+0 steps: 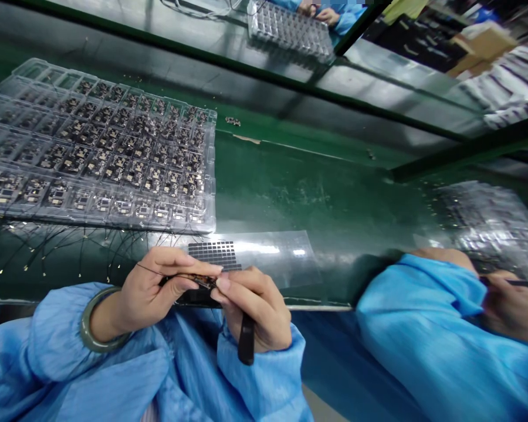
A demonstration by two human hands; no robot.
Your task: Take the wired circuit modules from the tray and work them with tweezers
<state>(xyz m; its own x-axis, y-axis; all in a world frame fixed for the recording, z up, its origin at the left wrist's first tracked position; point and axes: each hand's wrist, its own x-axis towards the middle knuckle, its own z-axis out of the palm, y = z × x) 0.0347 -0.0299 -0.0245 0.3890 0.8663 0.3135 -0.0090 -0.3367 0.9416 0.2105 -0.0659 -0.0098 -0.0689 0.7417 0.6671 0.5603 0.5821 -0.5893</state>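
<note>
My left hand (152,290) pinches a small circuit board (198,281) from the left, and a thin black wire runs from the board. My right hand (250,310) closes on the board's other end while also gripping black tweezers (246,337), whose tips are hidden in my fingers. Behind my hands lies a clear plastic sheet (264,258) with a dark grid patch (213,253). A clear blister tray (209,170) full of circuit boards (114,164) sits further left on the green bench mat (312,199).
Fine black wires with gold tips (48,252) lie spread at the left. To the right, a co-worker's blue sleeve (426,310) and hand (510,308) sit near another clear tray (493,228). Beyond a dark green rail (466,155), another tray (290,32) and hands (321,14) appear.
</note>
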